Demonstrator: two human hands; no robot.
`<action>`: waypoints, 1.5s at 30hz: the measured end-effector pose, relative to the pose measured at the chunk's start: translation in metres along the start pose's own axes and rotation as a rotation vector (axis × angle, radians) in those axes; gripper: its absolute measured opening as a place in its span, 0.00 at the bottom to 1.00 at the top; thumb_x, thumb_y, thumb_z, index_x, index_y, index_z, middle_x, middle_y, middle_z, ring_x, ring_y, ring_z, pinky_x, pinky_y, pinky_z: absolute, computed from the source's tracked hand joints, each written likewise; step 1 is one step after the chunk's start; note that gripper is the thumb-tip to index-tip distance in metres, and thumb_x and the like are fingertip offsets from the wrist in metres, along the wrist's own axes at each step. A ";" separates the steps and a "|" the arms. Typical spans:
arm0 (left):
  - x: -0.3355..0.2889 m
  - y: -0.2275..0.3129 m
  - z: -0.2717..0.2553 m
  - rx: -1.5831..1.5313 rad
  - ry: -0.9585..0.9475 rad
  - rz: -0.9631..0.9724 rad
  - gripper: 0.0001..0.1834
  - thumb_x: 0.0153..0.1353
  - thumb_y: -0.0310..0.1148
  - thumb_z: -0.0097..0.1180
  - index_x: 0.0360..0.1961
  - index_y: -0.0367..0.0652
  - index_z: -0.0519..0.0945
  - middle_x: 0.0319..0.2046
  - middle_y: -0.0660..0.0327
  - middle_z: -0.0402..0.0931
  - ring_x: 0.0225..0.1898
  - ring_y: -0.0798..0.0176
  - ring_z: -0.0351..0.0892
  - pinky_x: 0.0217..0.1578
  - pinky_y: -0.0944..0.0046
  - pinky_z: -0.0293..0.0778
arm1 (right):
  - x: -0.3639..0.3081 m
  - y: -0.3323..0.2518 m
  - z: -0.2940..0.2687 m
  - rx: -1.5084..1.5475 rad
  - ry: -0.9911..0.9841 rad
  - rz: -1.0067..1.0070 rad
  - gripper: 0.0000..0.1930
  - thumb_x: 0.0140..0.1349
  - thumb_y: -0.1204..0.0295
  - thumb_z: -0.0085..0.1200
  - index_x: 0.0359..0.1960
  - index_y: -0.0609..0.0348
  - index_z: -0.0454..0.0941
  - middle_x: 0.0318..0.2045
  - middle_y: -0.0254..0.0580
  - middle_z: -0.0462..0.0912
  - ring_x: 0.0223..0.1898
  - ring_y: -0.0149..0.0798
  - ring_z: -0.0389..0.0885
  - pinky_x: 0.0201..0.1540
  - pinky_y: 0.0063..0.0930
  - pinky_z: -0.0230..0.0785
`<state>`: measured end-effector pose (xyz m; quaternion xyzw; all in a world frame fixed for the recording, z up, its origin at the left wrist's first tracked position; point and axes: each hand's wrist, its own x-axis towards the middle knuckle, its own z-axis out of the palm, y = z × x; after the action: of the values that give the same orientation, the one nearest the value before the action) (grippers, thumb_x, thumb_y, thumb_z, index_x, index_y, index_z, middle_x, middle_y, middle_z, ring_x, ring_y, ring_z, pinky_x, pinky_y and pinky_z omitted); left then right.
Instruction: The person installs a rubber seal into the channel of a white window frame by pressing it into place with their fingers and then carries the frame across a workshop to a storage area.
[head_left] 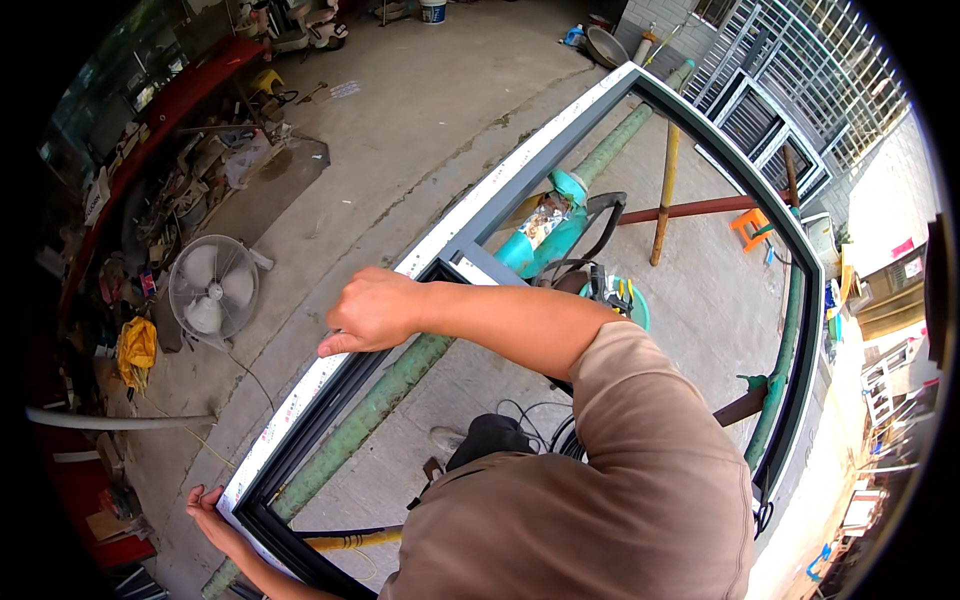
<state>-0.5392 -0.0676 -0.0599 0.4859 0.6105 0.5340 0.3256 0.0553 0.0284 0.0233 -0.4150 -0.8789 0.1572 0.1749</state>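
Observation:
A large window frame (312,392), dark grey with a white film-covered outer side, lies slantwise across green pipe supports (365,410). A crossbar (480,262) divides it. My right hand (375,312) is closed over the frame's left long side near that crossbar, thumb toward the outer edge. Down at the near left corner, my left hand (207,505) is beside the frame's outer edge with its fingers curled together. What those fingers hold, if anything, is too small to make out. My brown-sleeved right arm hides part of the frame's middle.
A standing fan (214,290) is left of the frame, near scrap and a yellow bag (136,348). Through the frame show a teal bucket (640,305) with tools, black cables (565,440) and an orange stool (750,229). Metal grilles (780,70) lean at the far right.

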 end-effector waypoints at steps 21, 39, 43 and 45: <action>-0.022 0.048 0.031 0.060 0.023 0.000 0.35 0.86 0.60 0.32 0.59 0.36 0.75 0.36 0.55 0.86 0.39 0.63 0.82 0.49 0.62 0.75 | 0.003 0.006 0.000 0.049 -0.008 -0.043 0.30 0.75 0.42 0.52 0.30 0.58 0.84 0.26 0.53 0.87 0.33 0.62 0.86 0.41 0.55 0.77; -0.049 0.082 0.048 0.112 0.334 0.015 0.27 0.85 0.50 0.43 0.65 0.37 0.78 0.54 0.53 0.86 0.54 0.61 0.85 0.60 0.58 0.77 | 0.009 0.004 0.003 0.113 0.026 -0.030 0.21 0.74 0.53 0.56 0.33 0.60 0.84 0.26 0.53 0.84 0.31 0.62 0.84 0.41 0.51 0.74; -0.095 0.114 0.037 0.478 0.421 -0.083 0.19 0.79 0.35 0.57 0.65 0.37 0.78 0.54 0.52 0.86 0.56 0.56 0.86 0.56 0.55 0.81 | 0.013 0.001 0.004 0.110 -0.030 0.005 0.24 0.77 0.52 0.52 0.34 0.62 0.83 0.27 0.55 0.84 0.33 0.63 0.83 0.41 0.49 0.72; -0.131 0.123 0.026 0.543 0.346 -0.150 0.19 0.80 0.33 0.57 0.66 0.38 0.78 0.55 0.53 0.85 0.57 0.59 0.84 0.58 0.58 0.79 | 0.009 0.000 0.010 0.120 0.017 0.034 0.27 0.79 0.50 0.47 0.35 0.63 0.84 0.28 0.56 0.84 0.34 0.63 0.83 0.41 0.49 0.72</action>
<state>-0.4437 -0.1869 0.0376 0.4109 0.8107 0.4010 0.1141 0.0456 0.0346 0.0162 -0.4198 -0.8593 0.2091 0.2041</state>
